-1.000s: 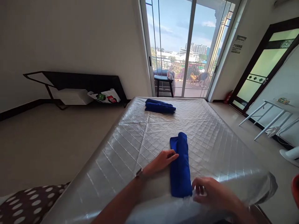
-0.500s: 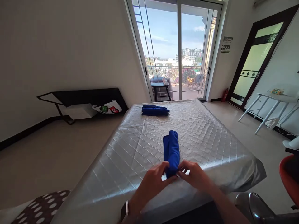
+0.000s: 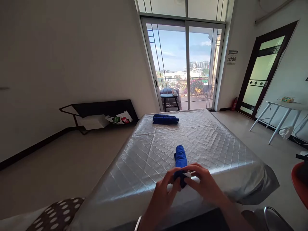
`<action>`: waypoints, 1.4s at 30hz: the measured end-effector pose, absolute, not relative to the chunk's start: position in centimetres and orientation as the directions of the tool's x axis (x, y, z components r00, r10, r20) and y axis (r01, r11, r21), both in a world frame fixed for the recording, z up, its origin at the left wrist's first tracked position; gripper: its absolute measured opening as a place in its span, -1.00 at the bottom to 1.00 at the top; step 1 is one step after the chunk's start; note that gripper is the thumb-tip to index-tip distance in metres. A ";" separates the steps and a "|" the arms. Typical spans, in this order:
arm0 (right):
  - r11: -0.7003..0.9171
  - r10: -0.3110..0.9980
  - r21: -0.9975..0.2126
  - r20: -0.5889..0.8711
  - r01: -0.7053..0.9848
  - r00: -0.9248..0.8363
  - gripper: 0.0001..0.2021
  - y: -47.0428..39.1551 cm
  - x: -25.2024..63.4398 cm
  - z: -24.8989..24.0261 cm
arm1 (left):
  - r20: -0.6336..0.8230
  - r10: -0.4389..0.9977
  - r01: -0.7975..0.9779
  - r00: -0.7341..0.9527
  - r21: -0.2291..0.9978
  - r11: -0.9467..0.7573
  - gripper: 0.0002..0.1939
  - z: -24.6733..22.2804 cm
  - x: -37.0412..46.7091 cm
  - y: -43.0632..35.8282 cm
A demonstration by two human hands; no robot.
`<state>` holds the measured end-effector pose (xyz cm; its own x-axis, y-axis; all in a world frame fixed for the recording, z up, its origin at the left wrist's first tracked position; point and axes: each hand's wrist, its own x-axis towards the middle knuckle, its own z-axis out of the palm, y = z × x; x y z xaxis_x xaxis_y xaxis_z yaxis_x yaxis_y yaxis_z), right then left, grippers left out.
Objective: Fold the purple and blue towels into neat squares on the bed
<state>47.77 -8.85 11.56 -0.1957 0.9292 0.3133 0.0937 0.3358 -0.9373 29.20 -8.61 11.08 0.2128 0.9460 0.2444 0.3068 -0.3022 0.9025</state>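
Observation:
A rolled blue cloth lies lengthwise on the silver quilted mattress. Its near end is raised and bunched between my hands. My left hand pinches that end from the left, thumb and fingers on the fabric. From the right, my right hand grips the same end, where a small white piece, perhaps a label, shows. Farther back on the mattress rests a dark blue folded cloth bundle.
A black rack with a white box and a bag stands at the left wall. Brown polka-dot fabric lies at the lower left. A white table and a red chair are at the right.
Both hands have lifted and bunched the near end of the blue cloth, and a white piece now shows. The camera view has tilted up and shifted left.

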 end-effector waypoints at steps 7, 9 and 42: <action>0.325 0.936 -0.943 0.309 0.074 -0.170 -0.77 -10.4 48.5 11.1 | 0.287 0.941 0.480 0.182 0.809 -0.339 -0.77 12.0 29.3 -9.7; 0.413 0.905 -0.901 0.391 0.132 -0.167 -0.80 -10.5 48.3 11.3 | 0.282 0.944 0.486 0.169 0.810 -0.329 -0.75 12.1 29.3 -9.9; 0.559 0.823 -0.688 0.529 0.464 -0.208 -0.64 -13.0 47.9 12.0 | 0.294 0.918 0.313 0.265 0.875 -0.370 -0.69 11.6 28.2 -11.2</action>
<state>47.91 -13.00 11.99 -0.2077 0.8231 0.5285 0.4637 0.5586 -0.6877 28.19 -11.17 11.60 0.2646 0.9184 0.2940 0.3128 -0.3701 0.8747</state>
